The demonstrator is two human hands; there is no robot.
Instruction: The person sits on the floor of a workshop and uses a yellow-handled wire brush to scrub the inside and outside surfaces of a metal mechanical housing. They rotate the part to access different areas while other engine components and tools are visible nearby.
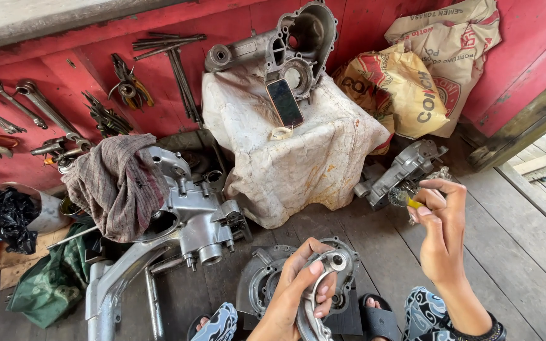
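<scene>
Left hand (298,284), near centre: fingers wrapped around a curved silver metal lever (316,297), its ringed end up. Just behind it, a round engine cover (266,278) lies on the plank floor (526,252). Right hand (440,230), raised at right: fingertips pinched on a small yellow-tipped part (412,203). Far left, an engine case (191,218) under a checked rag (118,186). Far centre, a phone (284,102) rests on a cloth-covered block (292,151).

Left hand (298,284) grips curved metal lever (321,278) above round engine cover (266,278) on plank floor (519,252). Right hand (440,227) raised, pinching small yellow-tipped part (414,203). Engine casing (191,215) under checked rag (118,186) at left; phone (284,102) leans on cloth-draped block (292,145).
</scene>
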